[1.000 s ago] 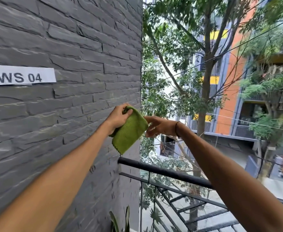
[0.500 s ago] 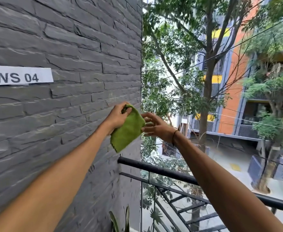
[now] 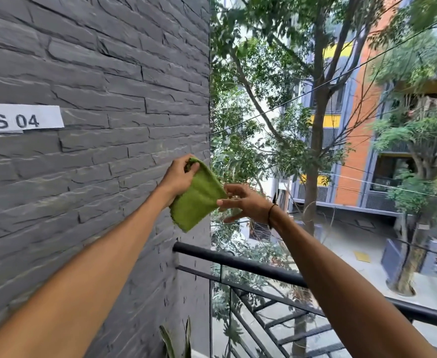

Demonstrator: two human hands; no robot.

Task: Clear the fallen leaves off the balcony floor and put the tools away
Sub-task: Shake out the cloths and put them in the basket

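Cloth (image 3: 198, 200), green and folded, is pinched at its top in the left hand (image 3: 178, 177) above the railing (image 3: 251, 264); the right hand (image 3: 243, 202) touches its edge with loose, spread fingers. Floor is unseen, so sweeping progress cannot be judged; storing this cloth seems to remain

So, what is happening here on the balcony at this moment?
A person stands by the dark stone wall and holds up a folded green cloth above the black railing. The left hand grips the cloth's top edge. The right hand is beside its right edge with fingers spread; whether it touches the cloth is unclear. No leaves or floor are in view.
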